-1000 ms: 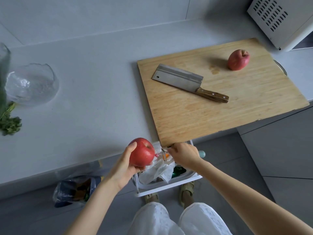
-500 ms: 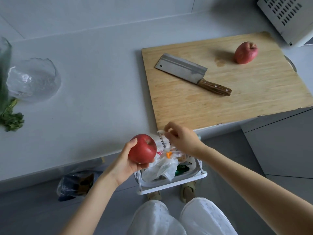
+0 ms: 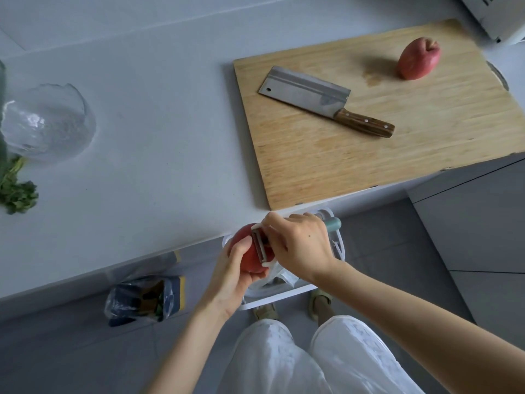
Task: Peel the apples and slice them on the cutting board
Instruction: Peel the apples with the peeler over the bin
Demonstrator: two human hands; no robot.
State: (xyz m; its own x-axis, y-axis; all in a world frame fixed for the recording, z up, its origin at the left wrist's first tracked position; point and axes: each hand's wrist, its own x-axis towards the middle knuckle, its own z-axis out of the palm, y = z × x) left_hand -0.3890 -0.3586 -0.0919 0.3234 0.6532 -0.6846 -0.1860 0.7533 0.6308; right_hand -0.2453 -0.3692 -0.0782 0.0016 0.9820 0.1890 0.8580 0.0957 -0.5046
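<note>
Left hand [image 3: 230, 275] cups apple [image 3: 250, 255]; right hand [image 3: 301, 245] – peeler [image 3: 261, 245] against it.

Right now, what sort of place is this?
Probably a home kitchen: a wooden cutting board with a cleaver on a grey countertop, and the right hand holding a peeler to an apple.

I see a clear glass bowl [image 3: 48, 123] on the pale surface [image 3: 159, 137] at far left, green herbs [image 3: 17, 193] just beside it. A plastic bag [image 3: 145, 298] lies on the grey floor [image 3: 56, 354] below, and a white appliance [image 3: 495, 17] sits at top right.
</note>
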